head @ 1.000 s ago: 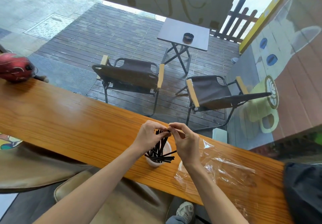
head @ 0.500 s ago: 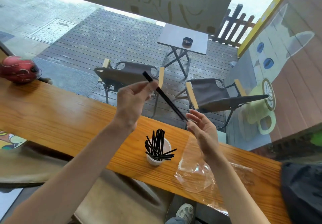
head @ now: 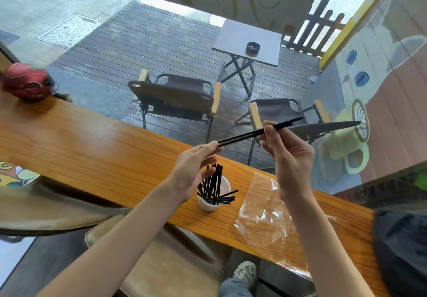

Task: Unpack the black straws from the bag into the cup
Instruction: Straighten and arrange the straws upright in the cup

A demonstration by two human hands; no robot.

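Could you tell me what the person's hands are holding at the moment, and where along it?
One black straw: the left hand pinches its lower end, and the right hand has its grip near the middle, above the cup.

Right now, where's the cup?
The cup stands on the wooden counter, low in the middle of the head view, under the left hand, with the bag to its right.

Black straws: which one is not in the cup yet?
The black straw held in the air between the left hand and right hand; all the others stand or lean in the white cup.
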